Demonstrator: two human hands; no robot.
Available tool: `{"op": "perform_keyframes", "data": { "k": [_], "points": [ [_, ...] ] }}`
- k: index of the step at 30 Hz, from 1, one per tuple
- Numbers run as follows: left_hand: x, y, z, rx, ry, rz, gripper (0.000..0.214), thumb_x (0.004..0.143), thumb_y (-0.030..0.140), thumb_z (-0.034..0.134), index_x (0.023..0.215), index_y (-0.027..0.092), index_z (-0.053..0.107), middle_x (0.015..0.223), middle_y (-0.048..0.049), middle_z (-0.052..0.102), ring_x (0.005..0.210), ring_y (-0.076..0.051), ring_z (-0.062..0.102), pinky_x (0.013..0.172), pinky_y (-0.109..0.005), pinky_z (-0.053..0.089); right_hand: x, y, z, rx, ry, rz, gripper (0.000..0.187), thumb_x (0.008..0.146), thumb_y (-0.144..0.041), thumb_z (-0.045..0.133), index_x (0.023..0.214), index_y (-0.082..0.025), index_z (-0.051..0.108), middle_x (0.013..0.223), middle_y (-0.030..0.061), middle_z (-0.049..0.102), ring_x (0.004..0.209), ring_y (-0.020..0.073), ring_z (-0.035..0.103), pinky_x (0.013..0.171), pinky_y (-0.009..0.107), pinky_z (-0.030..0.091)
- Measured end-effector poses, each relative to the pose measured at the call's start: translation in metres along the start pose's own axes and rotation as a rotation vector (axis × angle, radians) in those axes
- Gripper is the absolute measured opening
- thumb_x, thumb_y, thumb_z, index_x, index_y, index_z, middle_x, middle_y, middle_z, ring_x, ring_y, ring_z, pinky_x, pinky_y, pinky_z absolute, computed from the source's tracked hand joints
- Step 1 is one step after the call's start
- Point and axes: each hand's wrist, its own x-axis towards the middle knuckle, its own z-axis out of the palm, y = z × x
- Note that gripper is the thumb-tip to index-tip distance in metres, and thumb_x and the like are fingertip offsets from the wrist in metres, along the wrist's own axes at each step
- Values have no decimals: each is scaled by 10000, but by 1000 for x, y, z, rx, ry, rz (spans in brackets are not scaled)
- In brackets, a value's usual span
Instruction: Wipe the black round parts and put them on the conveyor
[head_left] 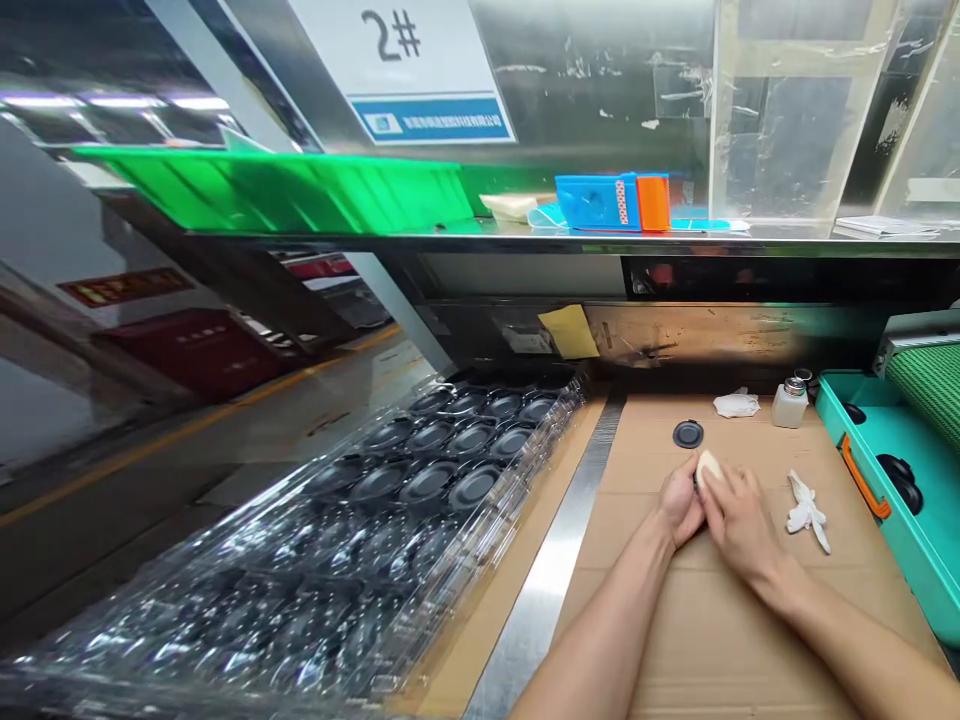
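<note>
Both my hands meet over the brown cardboard sheet [720, 630] on the bench. My left hand [681, 505] is curled round a small dark part that is mostly hidden between the hands. My right hand [739, 520] is closed on a pale cream pad [709, 466] and presses it against that part. A single dark round disc [688, 434] lies on the cardboard just beyond my hands, apart from them.
A clear blister tray [420, 480] with several dark round discs stretches to the left. A crumpled white cloth [807, 512], another white wad [736, 403] and a small dispenser bottle [790, 403] lie to the right. A teal bin [892, 470] holds dark parts. A blue-orange box [611, 201] sits on the shelf.
</note>
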Motion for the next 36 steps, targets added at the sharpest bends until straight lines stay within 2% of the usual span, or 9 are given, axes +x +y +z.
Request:
{"op": "perform_keyframes", "data": {
  "k": [6,9,13,17,20,24,27,33,36],
  "points": [
    [-1,1,2,5,13,-12,413,1011,405,412,1018,89,678,1082,-168,725,1113,-243,661,1036,-362,479,-3,-3,0,-81,-11,60,362,996,-254,417,1269,-191,646,1263,132,611,969,250,505,862,391,472],
    [-3,2,3,27,19,-51,439,1002,433,422,1021,76,677,1077,-184,725,1104,-267,664,1027,-395,484,-6,-1,3,-102,-42,-4,373,999,-260,413,1300,-195,624,1320,133,582,1045,262,495,898,389,461],
    [-4,1,5,50,7,-24,412,1013,386,410,1045,68,670,1080,-182,722,1107,-265,661,1027,-394,481,-7,3,3,-160,11,106,359,999,-249,404,1260,-192,644,1251,133,618,1019,264,509,899,403,456],
    [-6,0,6,40,29,-34,396,1001,392,437,1020,76,674,1077,-184,720,1105,-271,661,1028,-397,481,-8,2,0,-154,-67,10,382,992,-257,413,1316,-203,608,1296,139,590,1077,274,506,924,408,455],
    [-7,0,7,60,29,4,393,1015,364,405,999,73,668,1068,-188,719,1090,-262,666,1023,-398,484,-9,-2,0,-211,-68,135,377,989,-233,389,1255,-171,648,1202,164,629,1017,283,522,901,430,463],
    [-8,1,6,50,54,-25,392,1017,363,388,965,87,662,1053,-180,720,1057,-255,677,1001,-407,503,-9,-1,1,-201,-91,-5,405,983,-248,409,1340,-198,592,1304,144,591,1129,296,493,949,426,456],
    [-10,3,5,53,25,26,382,1018,356,396,962,78,652,1075,-193,708,1044,-255,681,964,-402,522,-2,19,-7,-209,-64,123,365,982,-266,413,1256,-194,644,1194,150,639,1028,286,530,906,437,475],
    [-11,12,6,30,49,52,424,957,471,532,1157,103,597,1188,-236,653,1080,-275,673,862,-357,547,10,53,-28,128,173,252,511,906,-376,545,1359,-141,514,1244,161,604,1121,287,555,976,446,469],
    [-10,11,8,40,104,110,491,944,544,513,1205,136,596,1108,-178,677,968,-223,688,823,-331,554,10,45,-31,417,63,380,511,875,-427,592,1324,-188,540,1154,104,670,951,227,646,860,369,528]
  ]
}}
